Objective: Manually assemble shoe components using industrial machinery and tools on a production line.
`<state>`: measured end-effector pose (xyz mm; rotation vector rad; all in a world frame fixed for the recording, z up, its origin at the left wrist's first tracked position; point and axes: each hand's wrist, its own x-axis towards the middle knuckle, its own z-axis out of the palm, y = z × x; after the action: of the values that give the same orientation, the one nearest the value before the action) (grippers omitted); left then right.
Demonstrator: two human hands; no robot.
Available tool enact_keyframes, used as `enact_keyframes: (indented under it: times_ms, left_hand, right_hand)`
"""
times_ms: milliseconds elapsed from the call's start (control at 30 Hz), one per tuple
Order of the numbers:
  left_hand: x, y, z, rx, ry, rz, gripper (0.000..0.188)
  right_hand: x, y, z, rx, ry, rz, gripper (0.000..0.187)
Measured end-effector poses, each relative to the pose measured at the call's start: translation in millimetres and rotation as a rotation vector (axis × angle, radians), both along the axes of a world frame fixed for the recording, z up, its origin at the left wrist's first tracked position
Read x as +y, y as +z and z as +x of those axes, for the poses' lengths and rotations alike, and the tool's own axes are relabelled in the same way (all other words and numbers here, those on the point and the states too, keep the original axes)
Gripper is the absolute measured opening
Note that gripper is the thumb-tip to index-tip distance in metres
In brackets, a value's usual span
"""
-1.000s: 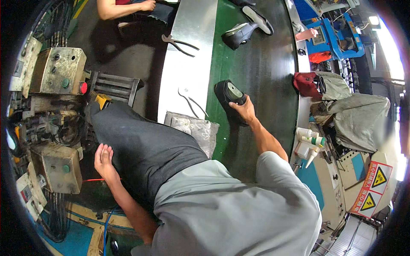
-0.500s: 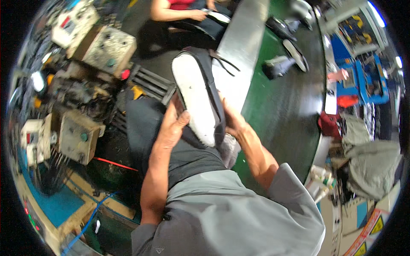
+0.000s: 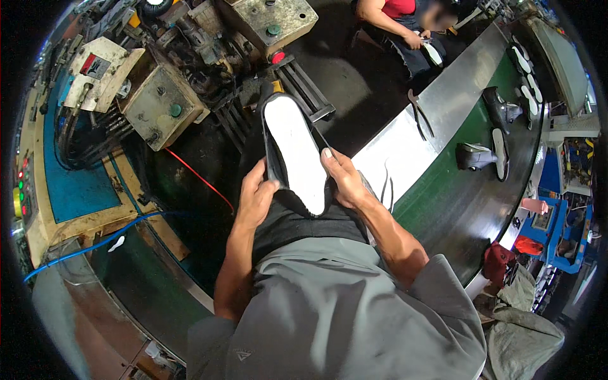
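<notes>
A dark shoe upper (image 3: 296, 149) with a white, flat bottom is held over my lap, bottom side up and its far end pointing away from me. My left hand (image 3: 256, 193) grips its left edge near the closer end, fingers bent against the dark material. On the opposite side my right hand (image 3: 345, 177) holds the edge, thumb on top and the other fingers hidden below. Right of my right hand, thin dark curved handles or strips (image 3: 387, 187) lie on a metal ledge (image 3: 396, 142). Farther along it rests a pincer-like tool (image 3: 418, 117).
Beyond the ledge runs a green conveyor belt (image 3: 415, 206) carrying several shoes (image 3: 500, 155). A co-worker (image 3: 399, 25) sits at the far right, holding a white-bottomed shoe (image 3: 432, 53). Grimy machine boxes (image 3: 163, 106) stand at left, with a blue hose (image 3: 104, 237) and red cable (image 3: 199, 177).
The view has turned, shifting the surroundings to the right. The shoe upper stays in both hands, its white bottom now facing up more squarely, and my right thumb shows on its edge.
</notes>
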<state>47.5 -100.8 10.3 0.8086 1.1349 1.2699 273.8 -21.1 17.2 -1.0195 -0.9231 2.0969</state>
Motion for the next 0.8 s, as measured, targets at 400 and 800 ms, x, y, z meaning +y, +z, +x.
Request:
enact_keyframes:
  times_ms: [400, 800]
  left_hand:
    - [72, 42, -39, 0.231, 0.123, 0.143, 0.052]
    - [72, 68, -33, 0.4, 0.036, 0.19, 0.049]
  right_hand:
    - [6, 29, 0, -0.398, 0.287, 0.622, 0.082]
    - [43, 69, -55, -0.463, 0.222, 0.786, 0.078]
